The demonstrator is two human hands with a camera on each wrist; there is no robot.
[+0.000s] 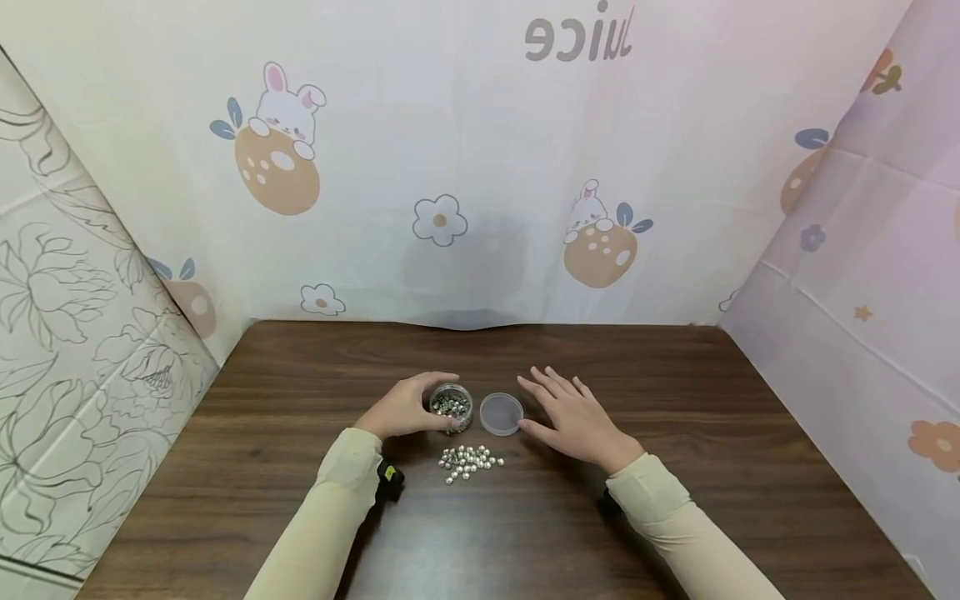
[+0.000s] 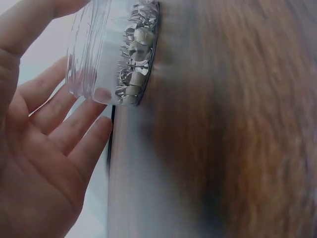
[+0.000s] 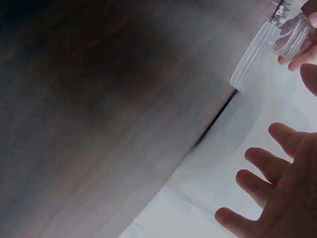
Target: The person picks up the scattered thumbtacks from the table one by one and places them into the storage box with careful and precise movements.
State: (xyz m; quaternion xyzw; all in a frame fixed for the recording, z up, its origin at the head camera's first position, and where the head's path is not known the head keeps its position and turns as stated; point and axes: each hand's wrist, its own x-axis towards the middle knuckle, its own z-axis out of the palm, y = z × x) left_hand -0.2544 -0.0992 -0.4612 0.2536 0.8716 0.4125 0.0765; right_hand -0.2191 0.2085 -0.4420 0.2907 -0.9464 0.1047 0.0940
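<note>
My left hand (image 1: 408,407) holds a round clear jar (image 1: 463,408) from its left side, thumb at the near side and fingers at the far side. Small shiny silver bead-like pieces (image 2: 136,59) cover the bottom of the jar, which stands uncapped on the table. Just right of it lies a round, clear, shallow lid (image 1: 501,414). My right hand (image 1: 573,421) hovers at the lid's right side with fingers spread and nothing held; its thumb tip is right by the rim. In front of the jar lies a loose cluster of silver pieces (image 1: 467,459).
The dark brown wooden table (image 1: 300,517) reaches back to a pale printed curtain (image 1: 360,275). More patterned cloth hangs along the left and right sides. A small black device (image 1: 390,480) is worn at the left wrist.
</note>
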